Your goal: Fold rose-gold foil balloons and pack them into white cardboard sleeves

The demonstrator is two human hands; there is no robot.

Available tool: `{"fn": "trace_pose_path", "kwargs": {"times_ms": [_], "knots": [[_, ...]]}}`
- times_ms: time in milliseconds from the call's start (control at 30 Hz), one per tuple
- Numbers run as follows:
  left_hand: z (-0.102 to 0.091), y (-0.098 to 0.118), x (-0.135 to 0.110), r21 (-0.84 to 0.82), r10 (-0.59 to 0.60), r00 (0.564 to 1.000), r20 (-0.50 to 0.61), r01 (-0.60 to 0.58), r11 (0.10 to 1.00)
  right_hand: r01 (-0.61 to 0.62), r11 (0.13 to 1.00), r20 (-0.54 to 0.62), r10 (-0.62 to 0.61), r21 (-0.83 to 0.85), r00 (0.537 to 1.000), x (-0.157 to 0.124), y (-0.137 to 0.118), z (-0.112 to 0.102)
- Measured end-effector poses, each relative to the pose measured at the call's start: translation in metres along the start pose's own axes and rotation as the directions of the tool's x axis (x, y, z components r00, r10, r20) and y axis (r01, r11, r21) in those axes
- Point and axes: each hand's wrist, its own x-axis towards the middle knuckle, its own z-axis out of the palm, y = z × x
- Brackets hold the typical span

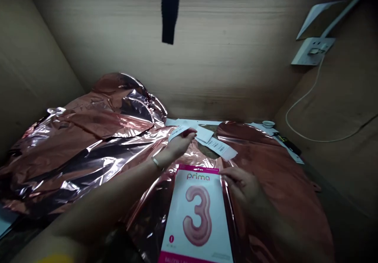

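Observation:
A flat white balloon package (197,212) with pink edges, "prima" lettering and a rose number 3 lies face up before me. My right hand (240,184) pinches its upper right corner between thumb and fingers. Beyond the package, my left hand (180,143) is closed, thumb against fingers, on a curved white label strip (177,131) with small print; part of the strip is hidden behind the hand. More printed labels (221,148) and a white paper sheet (205,132) lie just right of my left hand.
Shiny rose-gold foil balloons (88,125) spread across the work surface, with another large piece (265,168) at right. A black utility knife (288,143) and a small round lid (268,124) lie back right. A socket box (313,51) with a white cord hangs on the wall.

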Motion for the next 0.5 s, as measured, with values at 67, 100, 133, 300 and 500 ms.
{"fn": "trace_pose_path", "kwargs": {"times_ms": [67, 100, 133, 300, 500], "knots": [[0.01, -0.005, 0.057, 0.072, 0.012, 1.0, -0.017, -0.011, 0.997, -0.009, 1.0, 0.049, 0.01, -0.01, 0.999, -0.001, 0.021, 0.01], [0.018, -0.007, 0.082, 0.108, 0.02, 1.0, -0.016, -0.018, 0.994, -0.023, 1.0, 0.008, 0.023, -0.007, 1.0, -0.003, 0.03, 0.014], [0.026, -0.011, 0.104, 0.143, 0.028, 1.0, -0.013, -0.026, 0.989, -0.044, 0.999, -0.049, 0.044, 0.003, 0.998, -0.005, 0.037, 0.018], [0.064, -0.039, 0.179, 0.32, 0.052, 0.997, 0.054, -0.066, 0.945, -0.171, 0.981, -0.218, 0.186, 0.087, 0.958, -0.008, 0.061, 0.021], [0.085, -0.07, 0.221, 0.417, 0.049, 0.988, 0.144, -0.105, 0.903, -0.208, 0.954, -0.213, 0.254, 0.216, 0.943, -0.001, 0.072, 0.021]]}}
